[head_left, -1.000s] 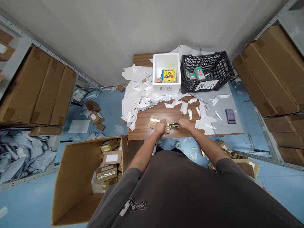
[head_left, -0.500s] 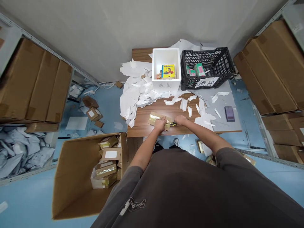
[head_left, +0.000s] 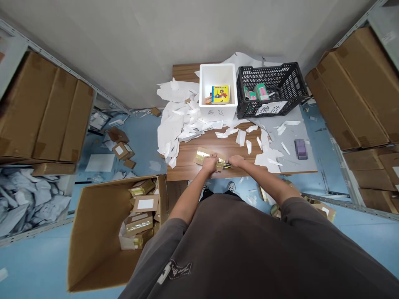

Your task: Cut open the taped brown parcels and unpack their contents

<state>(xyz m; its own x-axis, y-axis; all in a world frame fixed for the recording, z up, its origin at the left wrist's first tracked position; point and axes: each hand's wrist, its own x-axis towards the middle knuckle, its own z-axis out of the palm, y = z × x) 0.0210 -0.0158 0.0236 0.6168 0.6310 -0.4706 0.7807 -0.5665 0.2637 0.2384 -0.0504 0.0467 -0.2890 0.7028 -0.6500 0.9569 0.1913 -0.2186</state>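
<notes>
A small cardboard box (head_left: 202, 155) bound with shiny yellowish tape lies on the wooden table near its front edge. My left hand (head_left: 210, 163) is closed over the middle of the box, gripping it and covering part of the tape. At the box's right end, my right hand (head_left: 237, 161) is curled in a fist around a black and yellow utility knife (head_left: 227, 165). The knife's front part shows between the fist and the box; its blade tip is too small to make out.
Torn white paper (head_left: 170, 124) covers the table's left and back. A white foam box (head_left: 218, 112) and a black crate (head_left: 271, 109) stand behind. A purple blurred object (head_left: 301, 149) lies right. A large carton (head_left: 102, 236) of parcels stands at left; shelves flank both sides.
My right hand and the utility knife have shifted slightly toward me along the box's right end. My left hand and the box stay almost in place.
</notes>
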